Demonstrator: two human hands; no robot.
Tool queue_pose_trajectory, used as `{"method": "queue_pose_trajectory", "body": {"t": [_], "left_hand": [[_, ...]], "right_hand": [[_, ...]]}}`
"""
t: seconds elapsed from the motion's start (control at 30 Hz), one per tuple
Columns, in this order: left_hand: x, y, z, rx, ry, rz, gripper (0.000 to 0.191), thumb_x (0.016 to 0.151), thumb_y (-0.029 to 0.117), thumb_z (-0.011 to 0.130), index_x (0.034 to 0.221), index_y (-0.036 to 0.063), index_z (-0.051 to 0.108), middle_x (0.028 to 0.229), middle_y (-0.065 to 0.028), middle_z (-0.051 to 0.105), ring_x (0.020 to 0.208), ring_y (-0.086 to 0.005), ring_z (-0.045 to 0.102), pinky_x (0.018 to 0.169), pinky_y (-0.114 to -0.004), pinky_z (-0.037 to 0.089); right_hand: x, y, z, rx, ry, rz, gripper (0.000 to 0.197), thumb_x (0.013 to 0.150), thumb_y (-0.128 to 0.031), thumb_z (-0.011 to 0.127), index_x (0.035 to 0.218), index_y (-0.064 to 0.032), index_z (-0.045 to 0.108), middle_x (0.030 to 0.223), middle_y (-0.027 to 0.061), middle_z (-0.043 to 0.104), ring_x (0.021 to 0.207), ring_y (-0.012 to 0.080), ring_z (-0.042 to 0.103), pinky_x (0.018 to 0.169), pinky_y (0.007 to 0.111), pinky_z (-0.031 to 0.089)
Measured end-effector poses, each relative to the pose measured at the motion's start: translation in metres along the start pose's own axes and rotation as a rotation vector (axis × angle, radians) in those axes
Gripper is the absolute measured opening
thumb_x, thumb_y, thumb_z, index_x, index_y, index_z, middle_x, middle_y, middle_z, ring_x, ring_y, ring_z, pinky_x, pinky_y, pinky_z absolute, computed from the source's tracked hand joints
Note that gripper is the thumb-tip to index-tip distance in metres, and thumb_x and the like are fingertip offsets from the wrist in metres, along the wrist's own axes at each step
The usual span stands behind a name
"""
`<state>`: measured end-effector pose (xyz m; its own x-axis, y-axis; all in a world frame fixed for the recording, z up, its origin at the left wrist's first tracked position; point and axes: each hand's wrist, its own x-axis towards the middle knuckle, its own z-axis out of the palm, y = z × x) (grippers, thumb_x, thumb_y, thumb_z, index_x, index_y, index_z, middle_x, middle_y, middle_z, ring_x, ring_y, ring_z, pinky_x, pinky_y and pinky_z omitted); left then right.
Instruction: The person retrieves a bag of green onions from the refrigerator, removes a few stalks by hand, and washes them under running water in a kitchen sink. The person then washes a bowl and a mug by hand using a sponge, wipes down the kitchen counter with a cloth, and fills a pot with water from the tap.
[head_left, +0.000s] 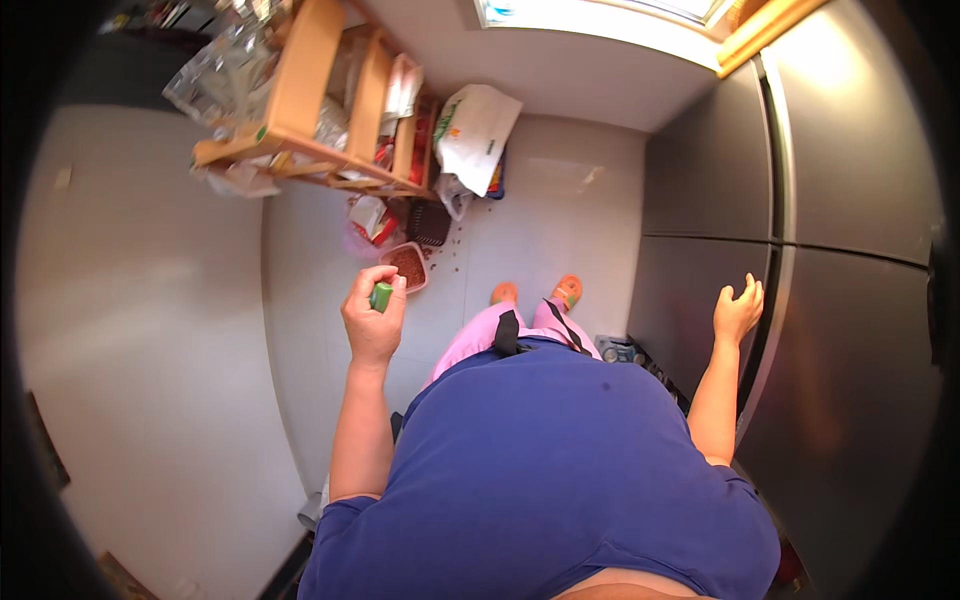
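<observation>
My left hand (373, 319) is closed around a small green object (381, 297), whose end shows between thumb and fingers; the rest of it is hidden in my palm. Beyond that hand, on the floor, stands a pale plastic tub (422, 283) filled with brown pellets (407, 264). My right hand (738, 309) is raised at the right with the thumb apart from the fingers and nothing in it. Behind it in the picture are the dark grey doors of a refrigerator (697, 289); whether the hand touches them, I cannot tell.
A wooden shelf rack (300, 67) holding plastic bags stands at the upper left. Beside it are a white bag (477, 135), a black plastic basket (430, 223) and a pink bag (362, 244). Loose pellets (456, 250) dot the tiled floor (555, 195). A window (600, 26) is at the top.
</observation>
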<state>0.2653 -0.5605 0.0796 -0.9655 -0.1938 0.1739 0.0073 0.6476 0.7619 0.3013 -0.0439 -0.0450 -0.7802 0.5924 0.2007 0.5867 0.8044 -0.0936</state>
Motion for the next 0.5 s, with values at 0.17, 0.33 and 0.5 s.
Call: {"method": "queue_pose_trajectory", "body": {"t": [0.17,0.33,0.5], "left_hand": [[-0.033,-0.062,-0.077,0.040,0.129,-0.118,0.011,0.079,0.006,0.064,0.088,0.0024,0.060,0.076,-0.0074,0.060,0.067,-0.0165,0.057,0.064,-0.028,0.047],[-0.088,-0.151,-0.167,-0.037,0.260,-0.315,0.010,0.081,0.008,0.062,0.089,0.0016,0.059,0.076,-0.0056,0.060,0.066,-0.0140,0.056,0.061,-0.027,0.046],[-0.119,-0.243,-0.279,-0.137,0.419,-0.350,0.010,0.083,0.006,0.061,0.092,0.0019,0.058,0.079,-0.0049,0.060,0.066,-0.0121,0.055,0.061,-0.026,0.046]], "right_hand": [[-0.040,-0.108,0.019,0.431,-0.290,-0.260,0.034,0.080,-0.014,0.054,0.113,-0.0036,0.055,0.112,0.0139,0.059,0.107,0.0298,0.053,0.092,0.037,0.041],[-0.176,-0.268,0.026,0.578,-0.767,-0.547,0.020,0.082,-0.015,0.056,0.099,-0.0049,0.062,0.092,0.0169,0.065,0.086,0.0300,0.064,0.076,0.035,0.049],[-0.360,-0.469,-0.001,0.691,-1.126,-0.828,0.020,0.087,-0.015,0.055,0.101,-0.0037,0.063,0.092,0.0153,0.066,0.082,0.0255,0.064,0.073,0.034,0.051]]}}
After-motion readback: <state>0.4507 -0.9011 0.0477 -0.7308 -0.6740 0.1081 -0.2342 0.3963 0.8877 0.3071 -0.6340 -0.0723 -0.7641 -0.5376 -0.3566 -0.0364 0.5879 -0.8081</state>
